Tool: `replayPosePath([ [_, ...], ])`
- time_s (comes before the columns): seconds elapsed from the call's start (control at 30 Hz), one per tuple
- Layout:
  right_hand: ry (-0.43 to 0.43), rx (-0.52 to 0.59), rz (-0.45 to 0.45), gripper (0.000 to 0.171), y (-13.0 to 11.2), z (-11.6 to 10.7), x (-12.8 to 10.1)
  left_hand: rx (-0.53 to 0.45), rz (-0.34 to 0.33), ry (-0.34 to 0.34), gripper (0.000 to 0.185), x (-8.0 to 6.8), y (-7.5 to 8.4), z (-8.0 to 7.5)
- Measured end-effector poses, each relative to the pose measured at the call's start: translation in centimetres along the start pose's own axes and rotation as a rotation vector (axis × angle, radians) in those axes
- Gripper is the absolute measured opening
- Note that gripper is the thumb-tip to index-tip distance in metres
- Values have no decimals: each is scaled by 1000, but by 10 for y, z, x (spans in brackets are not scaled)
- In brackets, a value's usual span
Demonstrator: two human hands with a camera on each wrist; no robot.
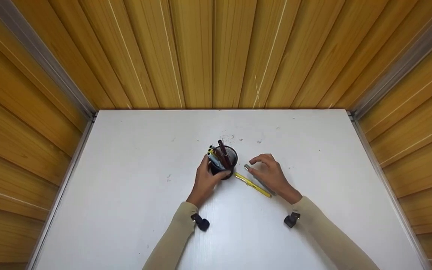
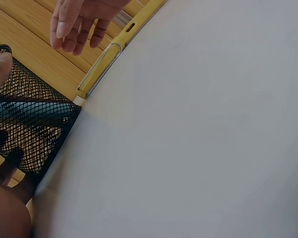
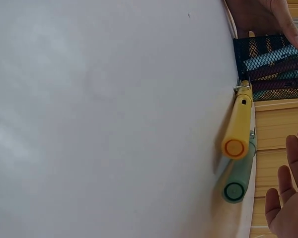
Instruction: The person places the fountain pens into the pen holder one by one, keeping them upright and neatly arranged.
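Note:
A black mesh pen holder point(image 1: 233, 154) stands on the white table with several pens point(image 1: 216, 159) in it, among them dark red and light blue ones. My left hand point(image 1: 204, 183) grips it, with the thumb on the near side and fingers round the other. Beside the holder lies a yellow pen point(image 1: 253, 185), its clip point(image 2: 102, 63) visible in the left wrist view. A green pen point(image 3: 241, 178) lies alongside, partly under my right hand point(image 1: 274, 176) in the head view. That hand hovers with fingers loosely bent and nothing between them; the right wrist view shows it apart from both pens.
The white tabletop point(image 1: 133, 168) bears small dark marks behind the holder. Wood-patterned panels point(image 1: 223, 56) rise at the back and both sides, with metal rails point(image 1: 62, 67) at the corners. Small black cameras point(image 1: 201, 222) sit on both wrists.

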State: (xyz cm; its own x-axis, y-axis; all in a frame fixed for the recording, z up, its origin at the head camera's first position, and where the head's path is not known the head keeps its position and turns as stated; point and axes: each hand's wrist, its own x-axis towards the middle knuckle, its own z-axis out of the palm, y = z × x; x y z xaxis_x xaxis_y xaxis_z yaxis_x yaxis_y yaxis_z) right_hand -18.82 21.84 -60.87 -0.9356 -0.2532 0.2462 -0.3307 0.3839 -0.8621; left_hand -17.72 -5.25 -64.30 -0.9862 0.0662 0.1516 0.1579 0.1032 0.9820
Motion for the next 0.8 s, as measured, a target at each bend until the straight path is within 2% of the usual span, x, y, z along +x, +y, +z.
replayPosePath([
  [0.33,-9,29,47,24,5,-1,-8,-10,-19,-8,86,0,1,0],
  [0.6,-19,-8,104,27,10,-5,-13,-21,-34,-2,86,1,2,-1],
  [0.8,-31,-33,130,32,15,-7,-15,7,-35,-1,87,1,2,-2],
])
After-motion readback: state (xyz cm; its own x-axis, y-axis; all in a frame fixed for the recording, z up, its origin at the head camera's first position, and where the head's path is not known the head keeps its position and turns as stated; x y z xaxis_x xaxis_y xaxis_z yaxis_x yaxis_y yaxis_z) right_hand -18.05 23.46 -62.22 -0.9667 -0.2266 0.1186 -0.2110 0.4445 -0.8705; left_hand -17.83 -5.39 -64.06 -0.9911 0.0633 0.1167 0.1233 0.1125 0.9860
